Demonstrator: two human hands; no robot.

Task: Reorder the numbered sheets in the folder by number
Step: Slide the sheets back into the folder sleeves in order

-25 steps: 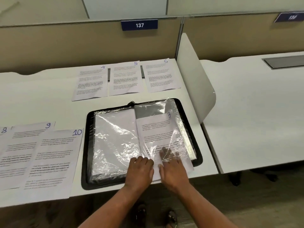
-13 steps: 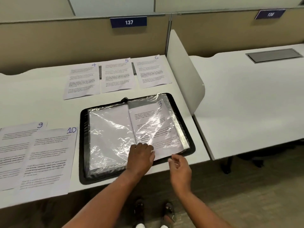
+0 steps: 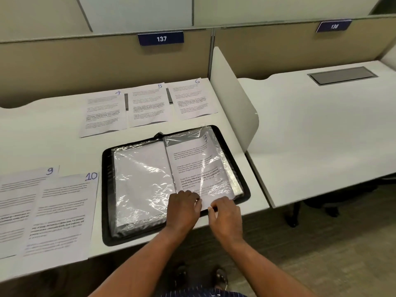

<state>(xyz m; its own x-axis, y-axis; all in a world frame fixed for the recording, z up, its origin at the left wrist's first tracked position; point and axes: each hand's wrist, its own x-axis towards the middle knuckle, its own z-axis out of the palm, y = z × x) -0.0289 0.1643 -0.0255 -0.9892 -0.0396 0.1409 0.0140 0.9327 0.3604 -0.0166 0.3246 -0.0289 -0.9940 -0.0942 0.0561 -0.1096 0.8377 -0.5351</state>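
Note:
A black zip folder [image 3: 107, 189] lies open on the white desk, its clear plastic sleeves facing up. Sheet 3 [image 3: 192, 163] lies in the right-hand sleeve, its bottom edge sticking out toward me. My left hand [image 3: 184, 209] rests on the folder's near middle with fingers curled at the sheet's lower left corner. My right hand [image 3: 225, 215] pinches the bottom edge of sheet 3. Sheets 4 [image 3: 102, 112], 5 [image 3: 147, 106] and 6 [image 3: 192, 99] lie in a row behind the folder. Sheets 9 [image 3: 19, 202] and 10 [image 3: 62, 213] lie at the left.
A white curved divider panel [image 3: 233, 103] stands at the desk's right edge, close to the folder. Beyond it is a second white desk [image 3: 321, 129] with a grey cable hatch [image 3: 342, 75]. A beige partition with label 137 [image 3: 160, 39] closes the back.
My right hand left the sheet's surface, dropped off the desk edge, then came back and now pinches sheet 3's bottom edge. The left hand stayed at the folder's near middle.

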